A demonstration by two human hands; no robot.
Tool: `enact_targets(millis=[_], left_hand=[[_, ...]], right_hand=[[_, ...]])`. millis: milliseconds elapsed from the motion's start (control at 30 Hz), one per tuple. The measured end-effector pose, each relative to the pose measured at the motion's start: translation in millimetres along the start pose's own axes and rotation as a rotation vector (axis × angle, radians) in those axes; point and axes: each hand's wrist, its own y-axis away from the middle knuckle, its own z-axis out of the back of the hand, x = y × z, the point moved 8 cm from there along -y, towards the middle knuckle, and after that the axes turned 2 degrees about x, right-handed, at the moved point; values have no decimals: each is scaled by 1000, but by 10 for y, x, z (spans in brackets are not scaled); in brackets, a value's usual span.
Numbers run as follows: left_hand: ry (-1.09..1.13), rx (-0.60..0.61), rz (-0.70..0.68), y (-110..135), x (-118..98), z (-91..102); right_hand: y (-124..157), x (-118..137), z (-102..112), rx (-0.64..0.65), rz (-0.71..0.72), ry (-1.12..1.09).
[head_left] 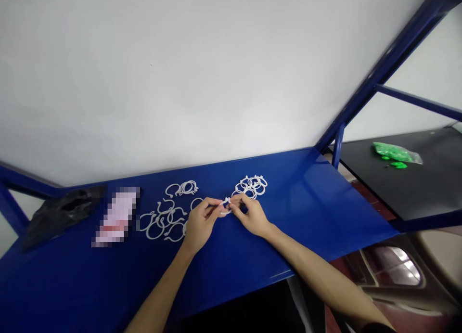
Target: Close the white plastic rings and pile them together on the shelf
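One white ring (226, 201) on my feed, left hand (199, 224) and right hand (253, 216) both pinching it (narrow grips!), a ring pile (249, 190) just beyond.

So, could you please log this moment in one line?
left hand: holds white ring | right hand: holds same ring | blue table: other rings
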Motion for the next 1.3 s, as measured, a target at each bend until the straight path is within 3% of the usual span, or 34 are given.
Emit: enact_targets(millis=[333,567,700,800,900,1033,1200,1300], left_hand=[[-189,-69,-17,36,-23,19],[-444,-230,-288,190,-268,-37],[-526,-165,-433,173,-389,-79],[-677,-126,-503,108,-438,12],[-964,-161,-445,22,-356,187],[-1229,-111,-306,-52,-147,277],[-1251,-135,-243,-70,-93,286],[-1119,-177,-268,-84,-142,313]], right_hand=[[-4,159,-10,2,176,10],[89,203,-37,-2,279,114],[89,251,-12,10,340,201],[18,196,85,-58,316,279],[-75,49,289,-199,225,380],[-167,-143,564,-350,107,477],[-237,-245,650,-374,26,577],[-199,-200,662,-388,23,595]])
